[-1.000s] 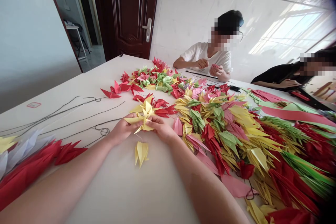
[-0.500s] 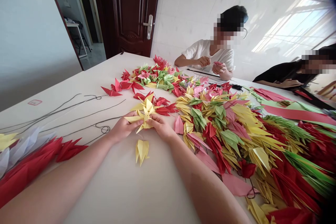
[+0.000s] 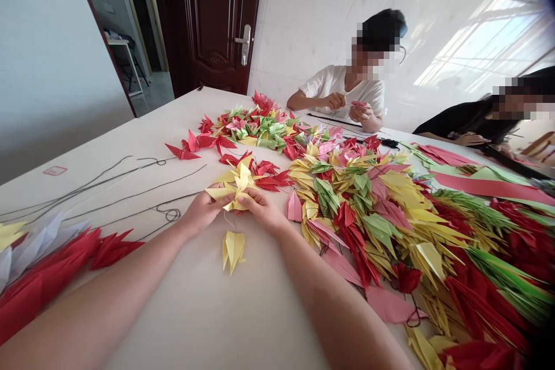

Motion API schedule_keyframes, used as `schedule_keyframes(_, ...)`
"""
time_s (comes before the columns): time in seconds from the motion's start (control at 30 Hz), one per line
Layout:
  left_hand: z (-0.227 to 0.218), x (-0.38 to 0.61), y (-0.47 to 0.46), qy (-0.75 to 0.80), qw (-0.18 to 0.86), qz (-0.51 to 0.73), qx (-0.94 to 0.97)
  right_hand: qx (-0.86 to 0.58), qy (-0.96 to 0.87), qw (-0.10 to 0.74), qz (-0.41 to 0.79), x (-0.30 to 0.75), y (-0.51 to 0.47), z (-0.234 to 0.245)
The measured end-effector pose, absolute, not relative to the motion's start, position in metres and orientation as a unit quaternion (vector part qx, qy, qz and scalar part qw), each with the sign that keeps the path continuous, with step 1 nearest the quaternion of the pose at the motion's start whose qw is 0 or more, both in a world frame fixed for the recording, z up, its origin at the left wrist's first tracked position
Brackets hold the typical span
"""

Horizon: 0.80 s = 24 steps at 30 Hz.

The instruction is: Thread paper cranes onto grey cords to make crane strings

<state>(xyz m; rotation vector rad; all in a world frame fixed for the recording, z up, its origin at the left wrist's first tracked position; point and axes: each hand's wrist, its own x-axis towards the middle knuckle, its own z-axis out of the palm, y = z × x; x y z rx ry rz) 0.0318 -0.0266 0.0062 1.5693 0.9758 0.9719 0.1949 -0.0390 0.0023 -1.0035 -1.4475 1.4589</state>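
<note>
My left hand point(image 3: 202, 213) and my right hand point(image 3: 262, 212) pinch a bunch of yellow origami cranes point(image 3: 236, 192) between them, just above the white table point(image 3: 203, 306). A thin thread point(image 3: 226, 221) runs down from that bunch to a single yellow paper crane point(image 3: 233, 250), which lies on the tabletop below my hands. Red paper cranes point(image 3: 266, 182) lie just beyond my fingers, and a pink crane point(image 3: 294, 207) lies to the right of my right hand.
A large heap of multicoloured crane strings point(image 3: 373, 225) covers the table's right side. Red and white strings point(image 3: 43, 280) lie at left, beside loose dark cords point(image 3: 130, 199). A person in a white shirt point(image 3: 338, 87) and another in black point(image 3: 459, 130) sit across the table.
My hands have come slightly closer together, gathering the yellow cranes into a tighter bunch. The head view has shifted a little.
</note>
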Motion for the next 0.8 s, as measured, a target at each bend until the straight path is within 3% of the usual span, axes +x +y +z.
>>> schedule_keyframes(0.17,0.006,0.031,-0.025,0.473,0.455,0.429,0.620,-0.366,-0.564,0.418,0.610,0.195,-0.042,0.007)
schedule_keyframes(0.33,-0.005,0.025,-0.013,0.582,0.338,0.479,0.563,-0.366,-0.637,0.376,0.565,0.196,-0.042,0.003)
schedule_keyframes(0.47,-0.010,0.023,-0.008,0.566,0.291,0.558,0.533,-0.375,-0.654,0.358,0.551,0.196,-0.042,0.002)
schedule_keyframes(0.6,-0.002,0.021,-0.018,0.484,0.134,0.613,0.610,-0.384,-0.640,0.362,0.558,0.196,-0.042,0.003)
schedule_keyframes(0.67,0.004,0.021,-0.028,0.372,0.128,0.557,0.732,-0.380,-0.628,0.376,0.565,0.197,-0.042,0.004)
schedule_keyframes(0.8,0.012,0.025,-0.043,0.223,0.153,0.303,0.914,-0.355,-0.573,0.437,0.596,0.198,-0.040,0.003)
